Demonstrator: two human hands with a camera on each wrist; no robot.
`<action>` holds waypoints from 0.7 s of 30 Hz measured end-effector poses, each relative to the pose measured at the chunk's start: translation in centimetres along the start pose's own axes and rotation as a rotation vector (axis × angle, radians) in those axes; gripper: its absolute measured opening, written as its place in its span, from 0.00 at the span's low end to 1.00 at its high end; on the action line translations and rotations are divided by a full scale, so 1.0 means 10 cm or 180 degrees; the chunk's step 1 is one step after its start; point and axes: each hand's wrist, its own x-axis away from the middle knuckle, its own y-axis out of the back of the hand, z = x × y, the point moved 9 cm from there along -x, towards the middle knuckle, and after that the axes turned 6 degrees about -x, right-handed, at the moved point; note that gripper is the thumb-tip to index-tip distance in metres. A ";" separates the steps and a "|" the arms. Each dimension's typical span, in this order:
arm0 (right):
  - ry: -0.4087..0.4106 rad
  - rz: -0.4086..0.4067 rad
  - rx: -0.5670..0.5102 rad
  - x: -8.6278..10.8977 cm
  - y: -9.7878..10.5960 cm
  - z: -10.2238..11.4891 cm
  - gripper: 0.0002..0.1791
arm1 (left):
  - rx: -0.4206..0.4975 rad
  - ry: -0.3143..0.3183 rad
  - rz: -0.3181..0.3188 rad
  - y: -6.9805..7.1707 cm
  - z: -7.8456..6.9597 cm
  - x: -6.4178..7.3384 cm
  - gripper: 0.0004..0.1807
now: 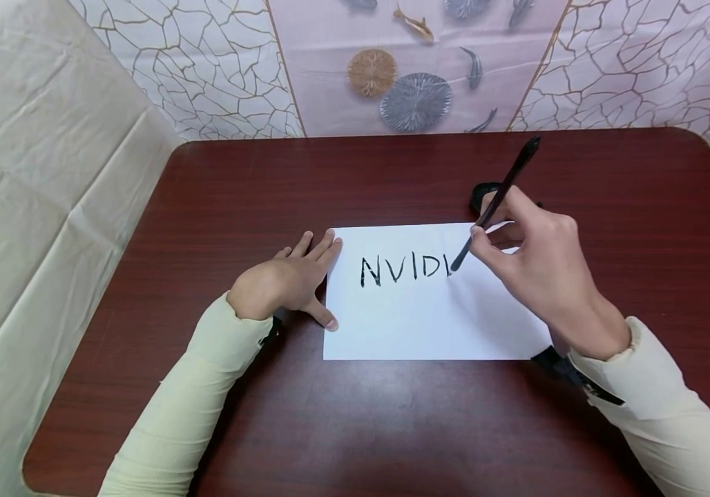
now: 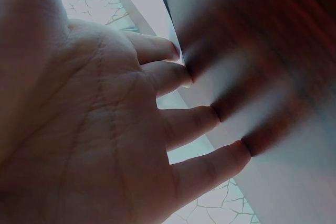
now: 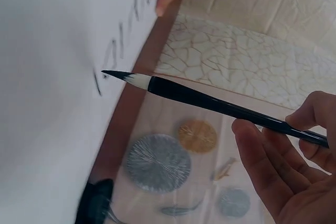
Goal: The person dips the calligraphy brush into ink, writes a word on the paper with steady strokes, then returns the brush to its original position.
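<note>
A white sheet of paper (image 1: 392, 324) lies on the table with black letters (image 1: 431, 266) reading N, V, I, D and a further upright stroke. My right hand (image 1: 544, 266) pinches a calligraphy brush (image 1: 510, 179) with a dark handle. Its tip is at the last stroke in the head view; in the right wrist view the pale bristles (image 3: 137, 80) end in an inked black point. My left hand (image 1: 286, 283) rests at the sheet's left edge, fingers spread, with thumb and some fingertips on the paper. The left wrist view shows its palm (image 2: 94, 114) and extended fingers.
Behind the right hand sits a small black object (image 1: 482, 197), partly hidden, perhaps an ink dish; the right wrist view also catches it (image 3: 94, 200). The dark red-brown table (image 1: 392, 428) has rounded corners. Patterned cloth (image 1: 218, 69) hangs at its far edge, pale cloth (image 1: 38, 172) at its left.
</note>
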 end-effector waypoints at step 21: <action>0.0083 -0.0406 -0.0020 0.05 0.30 -0.01 0.12 | -0.0016 0.0054 0.0040 -0.01 0.01 -0.02 0.79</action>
